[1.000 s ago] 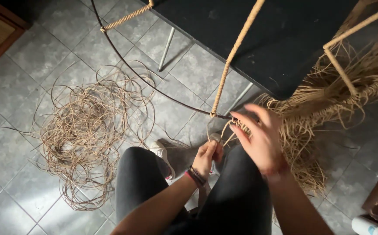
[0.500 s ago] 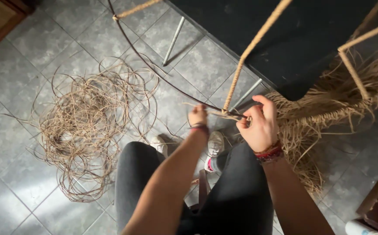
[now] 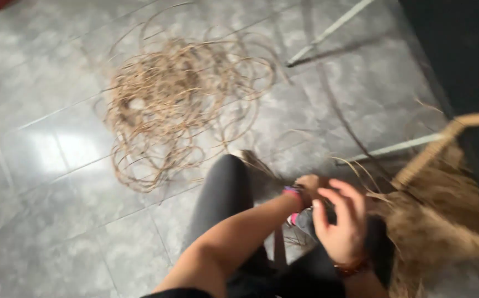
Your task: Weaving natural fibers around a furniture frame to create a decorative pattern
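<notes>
The view is motion-blurred. My left hand [image 3: 309, 184], with a pink and purple wristband, is curled into a fist just past my knees in black trousers [image 3: 223, 193], and a tuft of tan straw strands [image 3: 258, 163] runs into it. My right hand [image 3: 341, 221] hovers right beside it with the fingers curved and spread. Thin strands cross near its fingertips, and the blur hides whether it grips them. A shaggy mass of straw fibres [image 3: 443, 232] hangs at the right, below a straw-wrapped frame rod [image 3: 430, 154].
A loose tangled coil of tan strands [image 3: 178, 105] lies on the grey tiled floor [image 3: 57, 165] at the upper left. Two pale metal legs [image 3: 327, 30] [image 3: 394, 148] run under a dark tabletop [image 3: 460, 55] at the upper right.
The view has swung down and left. Both hands have dropped from the wrapped rod towards my knees, the left hand now lower and closed.
</notes>
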